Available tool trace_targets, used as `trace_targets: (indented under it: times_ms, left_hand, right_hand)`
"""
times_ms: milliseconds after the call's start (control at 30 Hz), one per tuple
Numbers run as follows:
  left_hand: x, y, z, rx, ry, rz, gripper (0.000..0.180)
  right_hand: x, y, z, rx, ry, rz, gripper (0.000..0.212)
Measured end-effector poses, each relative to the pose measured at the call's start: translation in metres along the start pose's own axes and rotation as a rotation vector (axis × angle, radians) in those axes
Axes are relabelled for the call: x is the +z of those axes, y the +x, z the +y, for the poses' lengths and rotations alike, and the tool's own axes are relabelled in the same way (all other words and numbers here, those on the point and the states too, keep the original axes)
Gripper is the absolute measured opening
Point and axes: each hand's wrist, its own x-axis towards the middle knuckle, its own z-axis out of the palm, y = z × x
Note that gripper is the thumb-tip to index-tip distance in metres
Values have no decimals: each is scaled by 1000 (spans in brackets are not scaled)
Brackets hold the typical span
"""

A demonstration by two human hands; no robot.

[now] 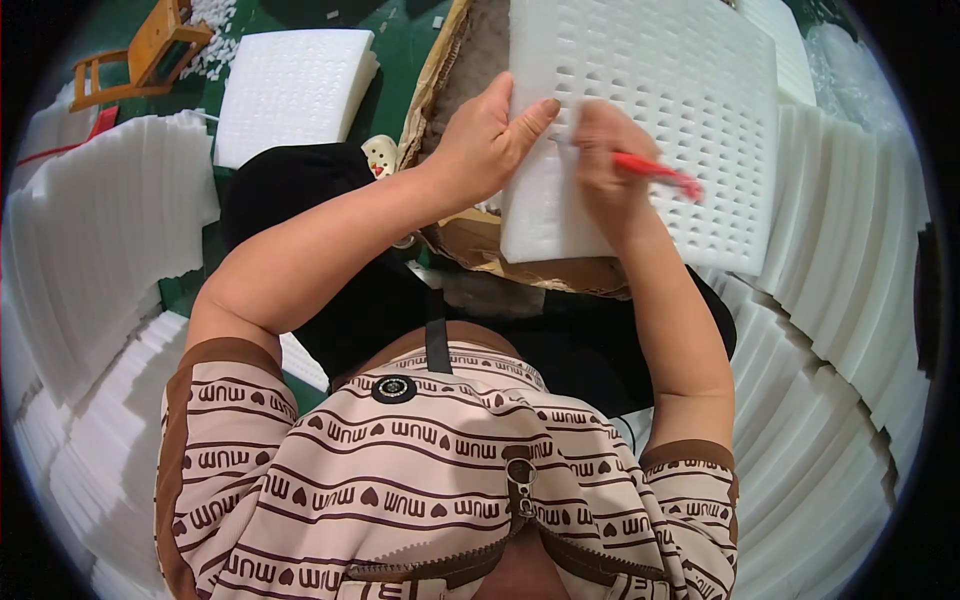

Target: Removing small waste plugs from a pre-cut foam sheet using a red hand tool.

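Gripping a red tool (655, 172), the right hand (607, 170) works the perforated foam sheet (660, 120); the left hand (490, 135), at nine o'clock, clasps its edge above torn cardboard (470, 240).

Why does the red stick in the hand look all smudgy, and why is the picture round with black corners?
In the head view, the red tool in the right hand is smeared by motion blur, while the left hand and the white foam sheet look sharper; the fisheye lens bends the foam stacks near the rim and leaves dark corners; the light is soft and even, without harsh glare.
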Motion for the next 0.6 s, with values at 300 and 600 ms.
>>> trace_targets:
  times_ms: [300, 600]
  left_hand:
    - [-5, 0, 0, -11, 2, 33, 38]
    - [-4, 0, -5, 17, -12, 48, 33]
  right_hand:
    - [-30, -6, -4, 320, 254, 129, 31]
    - [-16, -6, -7, 91, -95, 63, 25]
